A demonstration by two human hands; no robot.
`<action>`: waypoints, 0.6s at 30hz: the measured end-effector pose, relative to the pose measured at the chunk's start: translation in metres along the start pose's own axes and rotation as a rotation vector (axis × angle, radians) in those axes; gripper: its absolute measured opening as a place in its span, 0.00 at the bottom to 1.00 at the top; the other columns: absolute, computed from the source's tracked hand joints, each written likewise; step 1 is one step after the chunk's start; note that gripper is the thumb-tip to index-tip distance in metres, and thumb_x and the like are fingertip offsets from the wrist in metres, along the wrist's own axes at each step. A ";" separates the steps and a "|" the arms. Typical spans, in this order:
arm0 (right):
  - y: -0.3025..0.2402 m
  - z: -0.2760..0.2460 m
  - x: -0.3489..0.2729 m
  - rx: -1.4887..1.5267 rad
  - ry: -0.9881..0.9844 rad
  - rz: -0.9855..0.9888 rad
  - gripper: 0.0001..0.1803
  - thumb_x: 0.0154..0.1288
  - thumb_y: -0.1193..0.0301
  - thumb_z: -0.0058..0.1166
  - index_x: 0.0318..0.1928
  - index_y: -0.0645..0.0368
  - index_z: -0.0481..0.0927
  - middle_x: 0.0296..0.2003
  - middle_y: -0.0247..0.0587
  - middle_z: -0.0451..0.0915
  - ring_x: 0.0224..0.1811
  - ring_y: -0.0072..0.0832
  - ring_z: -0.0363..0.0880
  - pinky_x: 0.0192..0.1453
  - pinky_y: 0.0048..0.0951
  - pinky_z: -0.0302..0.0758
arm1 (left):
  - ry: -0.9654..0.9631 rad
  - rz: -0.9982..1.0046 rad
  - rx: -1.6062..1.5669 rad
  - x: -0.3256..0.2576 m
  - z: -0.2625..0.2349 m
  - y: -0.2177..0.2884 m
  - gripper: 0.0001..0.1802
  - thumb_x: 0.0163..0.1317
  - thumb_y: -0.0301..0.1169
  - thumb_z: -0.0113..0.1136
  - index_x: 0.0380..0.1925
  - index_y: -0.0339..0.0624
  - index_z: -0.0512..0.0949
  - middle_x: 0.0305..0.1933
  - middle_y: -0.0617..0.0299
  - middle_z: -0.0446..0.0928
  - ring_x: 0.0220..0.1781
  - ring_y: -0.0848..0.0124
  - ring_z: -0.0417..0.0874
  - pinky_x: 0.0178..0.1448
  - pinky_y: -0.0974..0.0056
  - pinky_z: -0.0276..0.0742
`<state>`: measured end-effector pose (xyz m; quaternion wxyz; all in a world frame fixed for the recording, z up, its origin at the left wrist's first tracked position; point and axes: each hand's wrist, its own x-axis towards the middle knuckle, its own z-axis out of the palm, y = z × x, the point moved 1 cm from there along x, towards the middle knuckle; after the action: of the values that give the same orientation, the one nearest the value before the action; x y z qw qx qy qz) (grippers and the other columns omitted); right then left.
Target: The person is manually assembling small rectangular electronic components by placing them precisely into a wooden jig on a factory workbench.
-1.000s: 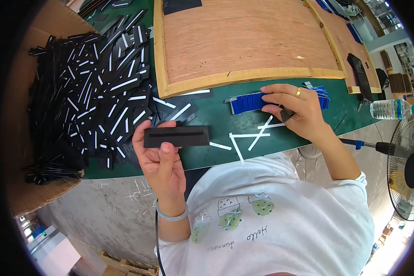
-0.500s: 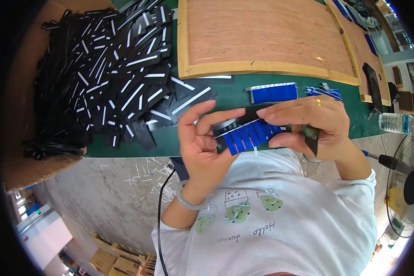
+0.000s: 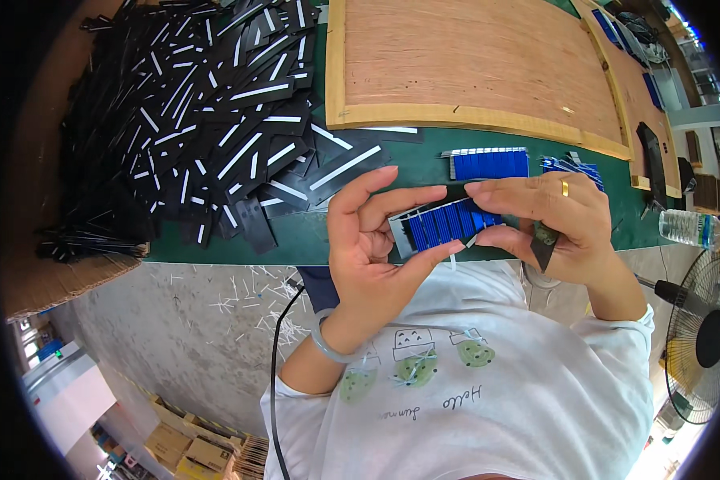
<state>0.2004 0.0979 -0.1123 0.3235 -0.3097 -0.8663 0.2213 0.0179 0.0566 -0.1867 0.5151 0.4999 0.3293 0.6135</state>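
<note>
Between both hands, in front of my chest, is a row of blue strips (image 3: 440,226) set side by side along a dark and pale backing. My left hand (image 3: 368,240) grips its left end, thumb along the lower edge and fingers above. At the right end, my right hand (image 3: 564,224) pinches the row between thumb and fingers. A dark, pointed, blade-like piece (image 3: 543,246) sticks down from within my right palm; the rest of it is hidden. Just beyond lie another blue strip row (image 3: 490,163) and a looser bundle of blue strips (image 3: 574,170) on the green table (image 3: 296,240).
Heaped at the left are many black pieces with white strips (image 3: 216,120), beside a cardboard box wall (image 3: 40,264). A wooden-framed board (image 3: 472,64) covers the far table. At right are a clear plastic bottle (image 3: 684,227) and a fan (image 3: 708,336). White scraps (image 3: 244,298) litter the floor.
The blue strip row has turned, so its strips look more closely packed and a pale left edge shows. My left thumb has come up along its lower edge. The whole view has shifted slightly.
</note>
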 end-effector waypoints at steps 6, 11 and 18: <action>0.000 0.001 0.001 0.011 -0.006 0.005 0.18 0.44 0.72 0.68 0.39 0.61 0.81 0.37 0.43 0.83 0.31 0.33 0.83 0.32 0.26 0.79 | -0.012 0.032 0.055 0.001 -0.001 0.000 0.43 0.43 0.14 0.69 0.58 0.38 0.55 0.50 0.47 0.75 0.54 0.65 0.77 0.56 0.67 0.73; -0.002 -0.002 0.001 -0.003 -0.015 0.012 0.19 0.43 0.73 0.68 0.39 0.61 0.81 0.36 0.43 0.83 0.31 0.34 0.83 0.32 0.26 0.79 | 0.001 0.012 0.059 0.002 0.000 0.001 0.42 0.44 0.14 0.69 0.57 0.37 0.56 0.50 0.47 0.75 0.54 0.65 0.77 0.55 0.67 0.74; -0.002 -0.006 0.002 -0.027 -0.048 0.031 0.20 0.43 0.71 0.68 0.40 0.60 0.81 0.36 0.42 0.83 0.30 0.34 0.83 0.31 0.26 0.79 | -0.010 0.020 0.111 0.001 -0.001 0.001 0.41 0.45 0.15 0.69 0.58 0.38 0.56 0.51 0.48 0.75 0.54 0.65 0.77 0.54 0.68 0.74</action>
<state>0.2020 0.0989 -0.1062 0.2948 -0.3222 -0.8718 0.2218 0.0170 0.0571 -0.1855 0.4821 0.5341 0.3554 0.5967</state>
